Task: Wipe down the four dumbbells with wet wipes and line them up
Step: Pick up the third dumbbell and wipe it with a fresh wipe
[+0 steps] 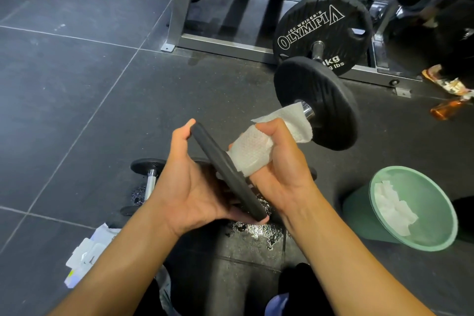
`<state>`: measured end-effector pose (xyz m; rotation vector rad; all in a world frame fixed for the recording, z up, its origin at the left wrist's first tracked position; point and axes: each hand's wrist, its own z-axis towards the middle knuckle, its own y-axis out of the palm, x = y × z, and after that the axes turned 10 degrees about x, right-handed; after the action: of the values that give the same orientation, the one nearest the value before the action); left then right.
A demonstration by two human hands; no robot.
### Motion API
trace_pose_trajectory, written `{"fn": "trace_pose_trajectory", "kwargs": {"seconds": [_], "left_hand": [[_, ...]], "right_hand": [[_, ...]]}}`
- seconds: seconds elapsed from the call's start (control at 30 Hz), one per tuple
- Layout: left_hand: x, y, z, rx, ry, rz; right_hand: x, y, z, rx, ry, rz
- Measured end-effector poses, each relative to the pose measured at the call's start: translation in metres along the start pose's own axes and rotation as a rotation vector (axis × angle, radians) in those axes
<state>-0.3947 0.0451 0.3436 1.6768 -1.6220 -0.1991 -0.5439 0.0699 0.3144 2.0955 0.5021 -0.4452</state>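
Note:
I hold a black dumbbell (331,108) up in front of me, its long axis pointing away. My left hand (189,187) cups the near plate (225,172) from the left. My right hand (282,164) is closed around the bar with a white wet wipe (259,149) wrapped over it, so most of the bar is hidden. The far plate stands up at the right. Another dumbbell (150,177) with a chrome bar lies on the floor below my left hand, partly covered by my arm.
A green waste bin (436,213) holding used wipes lies tilted at the right. A wet wipe pack (87,256) lies at the lower left. A grey plate rack (184,41) and an Olympia plate (307,28) stand behind. A wet patch (256,233) shines on the floor.

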Motion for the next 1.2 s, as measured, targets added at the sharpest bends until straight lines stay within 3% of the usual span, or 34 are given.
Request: {"fn": "trace_pose_trajectory", "kwargs": {"seconds": [0.07, 0.13, 0.27, 0.3, 0.37, 0.4, 0.47, 0.6, 0.67, 0.73, 0.83, 0.9, 0.97, 1.1, 1.17, 1.2], "left_hand": [[-0.005, 0.001, 0.004, 0.073, 0.183, 0.017], [-0.009, -0.001, 0.005, 0.118, 0.59, 0.172], [-0.011, -0.016, 0.007, 0.103, 1.475, 1.208], [-0.01, -0.018, 0.007, 0.11, 1.653, 1.39], [-0.014, -0.021, 0.011, 0.138, 1.867, 1.523], [-0.016, -0.02, 0.01, 0.139, 1.865, 1.504], [-0.015, -0.019, 0.01, 0.125, 1.624, 1.278], [-0.006, -0.002, -0.002, 0.113, 0.631, 0.302], [-0.002, 0.002, -0.001, -0.003, 0.161, 0.089], [-0.006, -0.005, 0.003, -0.07, -0.047, -0.054], [-0.008, 0.001, 0.001, -0.074, -0.033, -0.117], [-0.014, 0.007, 0.0, -0.002, 0.239, -0.008], [-0.016, 0.013, -0.003, 0.127, 0.654, 0.238], [-0.02, -0.011, 0.009, 0.179, 1.562, 1.256], [-0.021, -0.02, 0.016, 0.186, 1.859, 1.534], [-0.022, -0.02, 0.018, 0.199, 1.904, 1.557]], "right_hand": [[-0.002, 0.002, 0.002, 0.003, 0.002, 0.024], [-0.002, 0.002, 0.007, -0.007, 0.02, 0.024], [0.004, -0.003, 0.013, 0.021, 0.115, 0.016], [0.006, -0.004, 0.013, 0.03, 0.157, 0.025], [0.007, -0.002, 0.011, 0.05, 0.182, 0.035], [0.006, 0.0, 0.01, 0.047, 0.171, 0.035], [0.005, 0.001, 0.01, 0.04, 0.111, 0.032], [0.0, 0.005, 0.005, -0.027, 0.109, 0.047], [-0.003, 0.006, 0.001, -0.04, 0.097, 0.049], [-0.005, 0.006, -0.003, -0.031, 0.079, 0.043], [-0.006, 0.006, -0.001, 0.014, 0.065, 0.065], [-0.006, 0.004, 0.005, 0.065, 0.071, 0.072], [-0.007, 0.003, 0.01, 0.097, 0.059, 0.028], [-0.004, -0.003, 0.017, 0.101, 0.04, -0.006], [-0.002, -0.003, 0.015, 0.126, 0.067, -0.011], [-0.002, -0.003, 0.014, 0.125, 0.074, -0.017]]}}
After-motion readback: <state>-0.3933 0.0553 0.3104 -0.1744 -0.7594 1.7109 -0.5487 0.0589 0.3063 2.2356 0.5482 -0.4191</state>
